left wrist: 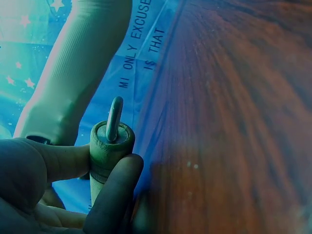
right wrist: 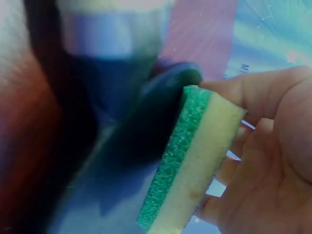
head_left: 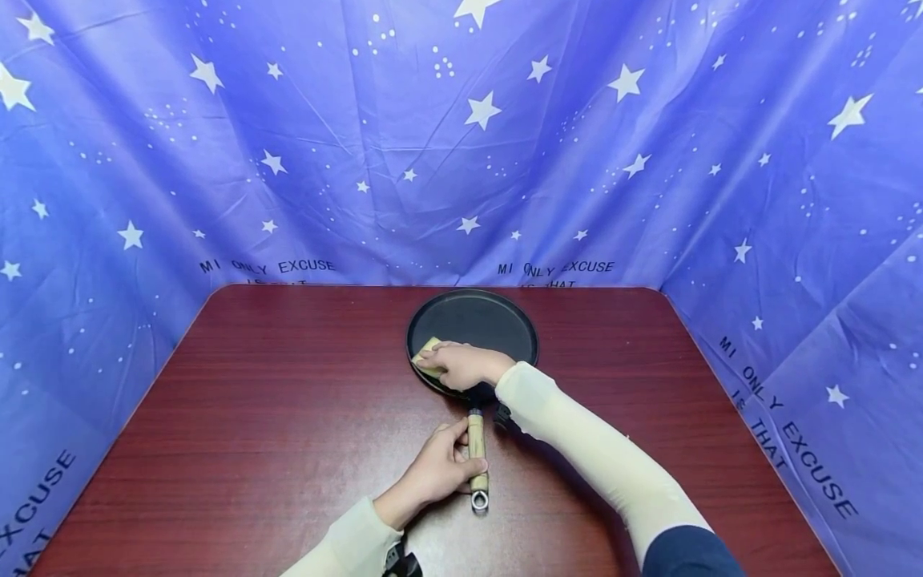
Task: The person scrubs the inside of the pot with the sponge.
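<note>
A round black flat pan [head_left: 479,316] lies on the table, its wooden handle [head_left: 477,437] pointing toward me. My left hand [head_left: 435,466] grips that handle between thumb and fingers; in the left wrist view the handle's end [left wrist: 111,152] with its metal ring shows between the digits. Over the pan's near left part, my right hand [head_left: 470,365] holds a sponge [head_left: 427,353] against the surface. Seen from the right wrist, the sponge [right wrist: 190,161] has a green scouring layer facing the pan and a yellow foam side toward the palm. Some fingers are hidden behind it.
The dark red wooden table [head_left: 288,401] reaches back to a blue curtain [head_left: 404,160] with white stars, which hangs behind and on both sides. The pan sits near the table's far edge. My right forearm [head_left: 598,449] crosses over the right side of the table.
</note>
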`<state>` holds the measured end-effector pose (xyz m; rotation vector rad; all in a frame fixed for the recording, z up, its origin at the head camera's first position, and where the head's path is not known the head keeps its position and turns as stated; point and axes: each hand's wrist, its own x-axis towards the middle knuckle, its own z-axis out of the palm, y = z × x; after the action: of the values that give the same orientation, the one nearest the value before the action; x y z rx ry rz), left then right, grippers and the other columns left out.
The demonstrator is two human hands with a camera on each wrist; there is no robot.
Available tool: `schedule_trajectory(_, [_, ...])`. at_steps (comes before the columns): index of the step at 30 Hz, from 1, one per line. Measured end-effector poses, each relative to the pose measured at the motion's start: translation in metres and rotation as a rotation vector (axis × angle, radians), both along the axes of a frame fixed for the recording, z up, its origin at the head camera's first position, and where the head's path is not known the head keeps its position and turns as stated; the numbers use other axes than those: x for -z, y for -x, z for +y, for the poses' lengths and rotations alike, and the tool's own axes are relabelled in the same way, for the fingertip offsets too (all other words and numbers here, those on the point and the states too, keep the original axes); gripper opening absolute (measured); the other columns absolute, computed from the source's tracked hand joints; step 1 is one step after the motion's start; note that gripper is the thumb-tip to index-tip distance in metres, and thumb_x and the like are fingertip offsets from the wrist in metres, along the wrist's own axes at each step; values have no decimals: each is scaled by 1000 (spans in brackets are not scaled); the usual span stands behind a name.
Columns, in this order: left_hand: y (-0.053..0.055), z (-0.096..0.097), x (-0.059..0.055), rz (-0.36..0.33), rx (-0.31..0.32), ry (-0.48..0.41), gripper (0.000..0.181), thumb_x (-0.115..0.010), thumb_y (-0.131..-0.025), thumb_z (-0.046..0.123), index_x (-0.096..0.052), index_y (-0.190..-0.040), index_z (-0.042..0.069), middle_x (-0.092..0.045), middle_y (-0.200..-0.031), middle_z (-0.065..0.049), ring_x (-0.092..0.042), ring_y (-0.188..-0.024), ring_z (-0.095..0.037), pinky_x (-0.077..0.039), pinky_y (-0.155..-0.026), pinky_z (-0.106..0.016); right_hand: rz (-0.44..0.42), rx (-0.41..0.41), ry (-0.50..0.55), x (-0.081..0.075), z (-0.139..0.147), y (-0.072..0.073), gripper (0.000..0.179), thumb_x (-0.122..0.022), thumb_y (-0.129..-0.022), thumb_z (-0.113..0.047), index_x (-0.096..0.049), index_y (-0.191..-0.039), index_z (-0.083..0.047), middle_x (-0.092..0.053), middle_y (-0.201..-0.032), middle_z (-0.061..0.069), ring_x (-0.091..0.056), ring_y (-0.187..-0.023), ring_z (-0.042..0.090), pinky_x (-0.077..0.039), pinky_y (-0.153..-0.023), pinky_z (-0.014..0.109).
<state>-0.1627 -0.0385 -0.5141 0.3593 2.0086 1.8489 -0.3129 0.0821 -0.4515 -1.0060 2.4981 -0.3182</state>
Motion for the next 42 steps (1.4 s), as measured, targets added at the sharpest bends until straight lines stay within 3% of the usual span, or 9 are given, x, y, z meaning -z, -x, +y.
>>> schedule_trajectory(4, [0, 0, -1, 1, 0, -22, 74, -74, -87, -9, -39, -152, -16, -46, -111, -16, -57, -68, -14, -67, -52, -34, 3, -4, -22, -2, -9, 12, 56, -54, -102, 1, -51, -157, -11, -39, -167, 8, -29, -156, 32, -26, -130, 64])
schedule_trajectory(9, [1, -1, 0, 33, -8, -22, 72, -74, -86, -9, -42, -150, -16, -48, -109, -17, -55, -68, -13, -67, -51, -38, 18, -28, -42, -5, -18, 29, 58, -51, -102, 5, -48, -158, -10, -38, -166, 9, -30, -156, 29, -25, -133, 37])
schedule_trajectory(12, [2, -2, -1, 62, -13, 3, 72, -75, -85, -8, -44, -149, -16, -49, -108, -16, -53, -68, -12, -66, -50, -34, 15, -12, -38, -5, -21, 38, 61, -51, -100, 7, -47, -158, -10, -37, -167, 8, -29, -156, 28, -24, -133, 34])
schedule_trajectory(16, [2, -3, 0, 89, -16, 40, 70, -77, -85, -6, -47, -148, -15, -51, -106, -15, -52, -69, -10, -63, -49, -26, 9, 41, -16, -2, -21, 48, 65, -53, -97, 9, -49, -158, -13, -38, -167, 4, -27, -157, 29, -22, -135, 41])
schedule_trajectory(18, [2, -3, 0, 70, -16, 32, 70, -76, -85, -7, -48, -148, -13, -50, -107, -15, -53, -69, -11, -64, -50, -25, 10, 57, -4, 0, -20, 52, 66, -53, -96, 10, -50, -157, -14, -38, -167, 2, -27, -158, 27, -20, -135, 44])
schedule_trajectory(25, [0, -1, 3, 42, -14, 8, 67, -75, -85, -9, -48, -146, -15, -48, -108, -15, -54, -68, -11, -66, -50, -29, 1, 128, 20, 8, -15, 62, 66, -51, -98, 8, -49, -159, -18, -34, -170, 1, -22, -159, 35, -17, -128, 73])
schedule_trajectory(29, [0, 0, 3, 12, -10, -28, 71, -74, -87, -9, -41, -150, -17, -47, -110, -16, -57, -68, -13, -68, -52, -36, 29, 159, 7, 8, -13, 70, 64, -51, -100, 4, -48, -159, -19, -33, -170, 2, -22, -159, 33, -21, -128, 71])
schedule_trajectory(34, [1, -1, 2, -2, -5, -39, 76, -73, -87, -9, -35, -152, -19, -46, -112, -16, -59, -69, -13, -68, -54, -33, 14, 198, 4, 7, -9, 80, 66, -48, -101, 5, -45, -161, -21, -32, -171, 2, -17, -161, 28, -14, -131, 69])
schedule_trajectory(42, [1, -1, 3, 39, -14, -6, 78, -76, -86, -8, -36, -152, -20, -49, -109, -16, -55, -69, -12, -66, -51, -31, 35, 219, 15, 9, 0, 86, 67, -48, -99, 4, -45, -161, -19, -32, -171, 2, -17, -161, 26, -11, -129, 73])
